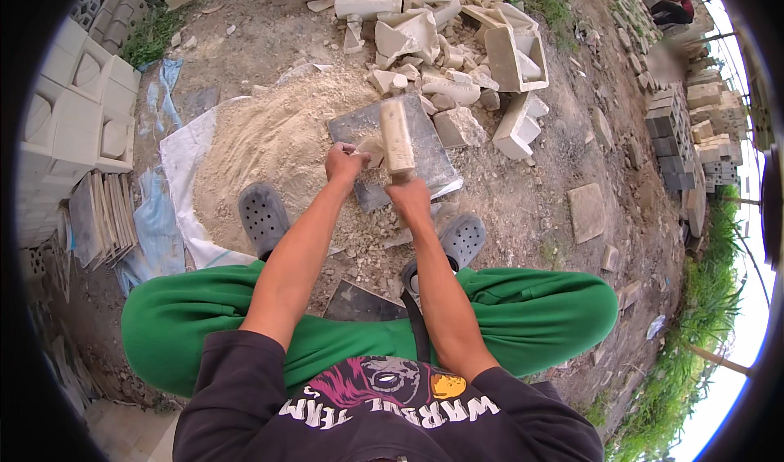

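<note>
My right hand (408,196) is closed round the lower end of a dusty, pale mallet (396,138) with a long blocky head. The mallet is over a dark grey square slab (435,158) on the ground between my feet. My left hand (347,164) is pinched on a small pale stone chunk (371,150) at the slab's left part, just beside the mallet. Its fingertips are partly hidden. Pale crushed powder (269,135) is heaped left of the slab, on a white sheet (189,168).
Broken pale blocks and rubble (425,41) lie beyond the slab. Stacked blocks (90,94) and thin leaning boards (102,217) stand at the left. My grey clogs (263,217) flank the work spot. A flat tile (586,213) lies to the right. Another person (674,8) sits far off at upper right.
</note>
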Tool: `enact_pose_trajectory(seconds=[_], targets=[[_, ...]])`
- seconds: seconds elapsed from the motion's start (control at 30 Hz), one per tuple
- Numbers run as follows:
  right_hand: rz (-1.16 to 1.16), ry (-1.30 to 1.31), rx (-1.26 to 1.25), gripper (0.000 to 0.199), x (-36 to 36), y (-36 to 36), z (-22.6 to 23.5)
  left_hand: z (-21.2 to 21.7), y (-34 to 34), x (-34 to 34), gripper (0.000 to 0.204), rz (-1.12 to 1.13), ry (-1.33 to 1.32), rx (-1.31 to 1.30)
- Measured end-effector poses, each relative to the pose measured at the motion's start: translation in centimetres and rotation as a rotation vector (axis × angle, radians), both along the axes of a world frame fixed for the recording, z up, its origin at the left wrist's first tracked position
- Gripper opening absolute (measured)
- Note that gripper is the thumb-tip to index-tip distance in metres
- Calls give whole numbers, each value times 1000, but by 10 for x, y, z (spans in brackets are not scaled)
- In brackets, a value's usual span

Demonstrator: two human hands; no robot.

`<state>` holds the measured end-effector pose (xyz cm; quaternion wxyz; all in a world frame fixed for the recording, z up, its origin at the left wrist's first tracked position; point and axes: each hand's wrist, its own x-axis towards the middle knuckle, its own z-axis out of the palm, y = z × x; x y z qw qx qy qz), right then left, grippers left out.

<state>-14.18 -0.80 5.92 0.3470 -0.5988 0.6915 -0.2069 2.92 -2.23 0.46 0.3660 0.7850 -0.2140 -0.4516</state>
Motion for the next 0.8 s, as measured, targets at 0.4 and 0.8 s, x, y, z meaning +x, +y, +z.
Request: enact_pose_trajectory(seconds=[0.4, 0.8], targets=[[-29, -165, 32, 32, 10, -9, 29, -6, 10, 10, 47, -8, -126, 58], [-67, -104, 292, 30, -6, 4, 1, -13, 7, 7, 45, -44, -298, 41]])
